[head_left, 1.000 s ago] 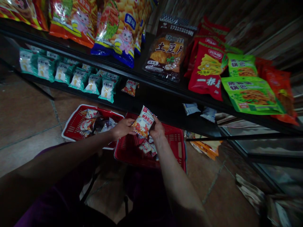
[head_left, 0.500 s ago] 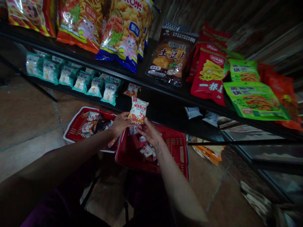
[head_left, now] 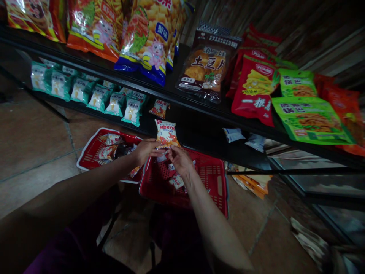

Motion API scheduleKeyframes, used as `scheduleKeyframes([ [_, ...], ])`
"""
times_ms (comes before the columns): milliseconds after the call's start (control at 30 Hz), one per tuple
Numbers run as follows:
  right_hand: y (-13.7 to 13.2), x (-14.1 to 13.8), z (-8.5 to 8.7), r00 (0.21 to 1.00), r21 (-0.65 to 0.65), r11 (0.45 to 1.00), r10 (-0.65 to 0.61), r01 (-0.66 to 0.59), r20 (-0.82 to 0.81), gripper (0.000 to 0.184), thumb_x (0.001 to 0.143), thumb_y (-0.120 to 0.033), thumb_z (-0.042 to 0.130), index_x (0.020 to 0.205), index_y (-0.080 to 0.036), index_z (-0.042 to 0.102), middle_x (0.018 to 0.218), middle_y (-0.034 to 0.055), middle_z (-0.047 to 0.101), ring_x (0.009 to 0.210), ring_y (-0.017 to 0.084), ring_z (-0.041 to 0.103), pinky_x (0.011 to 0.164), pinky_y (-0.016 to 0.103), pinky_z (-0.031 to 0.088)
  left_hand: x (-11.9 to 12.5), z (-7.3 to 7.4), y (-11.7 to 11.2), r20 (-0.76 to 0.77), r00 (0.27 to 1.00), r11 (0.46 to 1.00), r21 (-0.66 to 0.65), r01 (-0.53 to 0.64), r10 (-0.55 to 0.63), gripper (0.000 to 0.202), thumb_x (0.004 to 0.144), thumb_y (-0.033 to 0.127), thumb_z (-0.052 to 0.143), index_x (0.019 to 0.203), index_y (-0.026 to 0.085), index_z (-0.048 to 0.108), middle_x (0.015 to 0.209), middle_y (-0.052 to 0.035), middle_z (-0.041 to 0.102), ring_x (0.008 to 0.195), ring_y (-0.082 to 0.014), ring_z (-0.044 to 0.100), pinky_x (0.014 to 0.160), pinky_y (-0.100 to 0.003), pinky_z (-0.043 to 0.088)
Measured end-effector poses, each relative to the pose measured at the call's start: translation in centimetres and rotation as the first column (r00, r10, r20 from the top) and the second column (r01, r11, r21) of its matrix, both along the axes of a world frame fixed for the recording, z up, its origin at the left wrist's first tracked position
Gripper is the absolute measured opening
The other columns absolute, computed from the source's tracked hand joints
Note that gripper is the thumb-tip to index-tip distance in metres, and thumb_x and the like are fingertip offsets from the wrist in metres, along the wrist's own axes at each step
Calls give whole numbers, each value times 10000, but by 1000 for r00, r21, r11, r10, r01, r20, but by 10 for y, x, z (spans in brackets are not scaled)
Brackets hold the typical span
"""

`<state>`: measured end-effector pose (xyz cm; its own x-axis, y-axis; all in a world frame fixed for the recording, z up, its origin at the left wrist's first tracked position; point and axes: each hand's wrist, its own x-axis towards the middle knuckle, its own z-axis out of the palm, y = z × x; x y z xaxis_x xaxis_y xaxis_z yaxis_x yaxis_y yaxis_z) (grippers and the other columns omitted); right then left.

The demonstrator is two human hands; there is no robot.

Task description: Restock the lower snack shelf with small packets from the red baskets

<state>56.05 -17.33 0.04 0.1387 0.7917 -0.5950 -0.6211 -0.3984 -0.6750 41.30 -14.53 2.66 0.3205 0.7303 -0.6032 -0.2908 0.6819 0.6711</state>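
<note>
A small white and orange snack packet (head_left: pixel 166 134) is held upright between my two hands, in front of the lower shelf's edge. My left hand (head_left: pixel 146 151) grips its lower left side, fingers closed against it. At the lower right corner, the fingers of my right hand (head_left: pixel 180 159) are bent around the packet's bottom edge. Below my hands is a red basket (head_left: pixel 211 171) with several small packets in it. A second red basket (head_left: pixel 92 154) with white rim, on the left, holds more packets. Behind the held packet, a similar orange packet (head_left: pixel 159 109) lies on the lower shelf.
Teal and white packets (head_left: pixel 98 97) stand in rows on the lower shelf (head_left: pixel 196 139), with pale packets (head_left: pixel 233 134) farther right. The upper shelf (head_left: pixel 159 89) overhangs it, carrying large snack bags (head_left: pixel 145 42). Orange packaging (head_left: pixel 252 184) lies on the tiled floor at right.
The held packet has shifted slightly left and down, tilting back a little. Both hands have moved slightly with it, and the right fingers now sit lower along its bottom edge.
</note>
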Motion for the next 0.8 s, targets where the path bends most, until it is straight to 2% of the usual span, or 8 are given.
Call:
scheduleKeyframes([
  [100,0,2,-1,999,-36,999,14,-13,42,113,692,-83,694,630,-152,630,543,-8,664,500,71,621,365,101,369,-1,-2,1,-29,999,999,36,36,-35,66,785,92,607,841,109,638,842,-89,691,720,-175,665,782,-347,519],
  [200,-1,4,-5,995,-55,998,35,-30,92,88,683,-122,694,636,-157,629,569,-8,675,488,64,594,325,116,266,-2,-5,1,-48,999,997,73,14,-11,100,747,45,625,826,100,652,798,-67,681,687,-136,635,805,-325,503],
  [367,-1,7,-9,996,-20,998,55,-54,64,102,630,-144,714,623,-163,614,630,-8,686,466,44,509,356,130,289,0,-6,1,-30,998,997,54,-53,54,154,746,6,599,862,98,643,792,-55,671,704,-115,619,815,-291,493],
  [500,0,6,-10,998,28,999,33,-34,52,134,592,-130,726,595,-156,595,577,-13,646,453,34,470,369,126,293,0,-6,1,-12,997,995,60,-77,78,258,716,-12,611,947,104,620,805,-54,662,737,-132,623,850,-323,488],
  [600,0,4,-11,992,97,995,-15,2,129,149,583,-153,728,591,-168,580,515,-42,595,433,34,446,375,135,293,-2,-5,2,-40,998,996,82,-44,48,294,707,36,643,986,125,612,906,-71,670,826,-157,624,886,-346,463],
  [667,-1,3,-11,976,154,988,-26,-8,217,166,586,-189,732,584,-180,566,472,-66,552,413,37,422,377,146,293,-3,-5,5,-57,997,996,83,-38,43,317,702,121,694,1004,155,605,975,-72,673,906,-177,620,909,-353,440],
  [800,-5,0,-10,923,192,966,94,-176,373,229,609,-290,738,574,-193,533,428,-94,489,383,42,383,375,162,285,-9,-8,19,-38,995,991,93,-93,97,322,726,359,707,961,171,594,921,-69,682,895,-187,627,844,-328,455],
])
